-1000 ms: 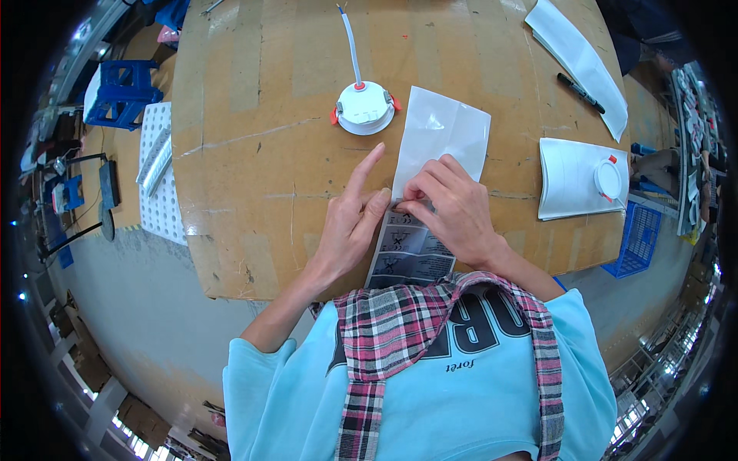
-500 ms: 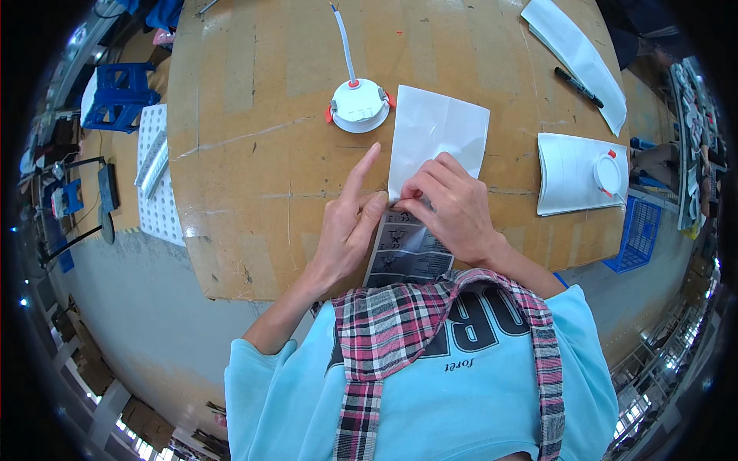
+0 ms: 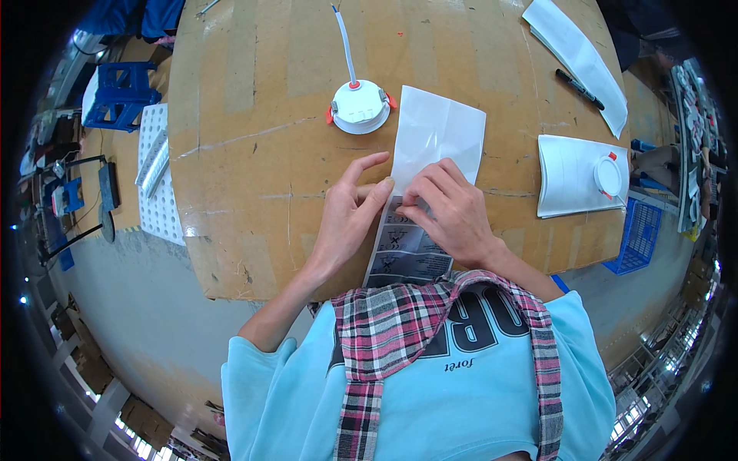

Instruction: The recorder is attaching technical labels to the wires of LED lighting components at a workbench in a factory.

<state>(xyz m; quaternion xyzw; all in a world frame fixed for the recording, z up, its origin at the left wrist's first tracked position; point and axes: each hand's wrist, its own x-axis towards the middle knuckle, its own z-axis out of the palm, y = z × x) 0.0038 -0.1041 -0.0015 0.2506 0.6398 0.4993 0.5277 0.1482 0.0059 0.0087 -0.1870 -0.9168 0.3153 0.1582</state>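
Observation:
A long label sheet (image 3: 442, 127) lies in front of me, plain white at its far part and silver with dark print at its near part. My left hand (image 3: 350, 215) is at its left edge, the thumb tip on the edge and the index finger bent above it. Across the sheet, my right hand (image 3: 453, 211) is closed, thumb and index fingertip pinched together where white meets silver. What lies between those fingertips is too small to make out. Just beyond my left hand sits a round white downlight (image 3: 360, 107) with red-tipped spring clips and a cable pointing away.
On the right, a second small round lamp (image 3: 607, 176) rests on a stack of white sheets (image 3: 567, 177). Farther off are a black marker (image 3: 580, 89) and more white paper (image 3: 582, 61). A blue basket (image 3: 635, 234) stands beyond the table's right edge, blue stools (image 3: 121, 96) at the left.
My left index finger has bent down from pointing away. The right hand's pinch has moved slightly apart from the left thumb, and the sheet's far end has shifted slightly.

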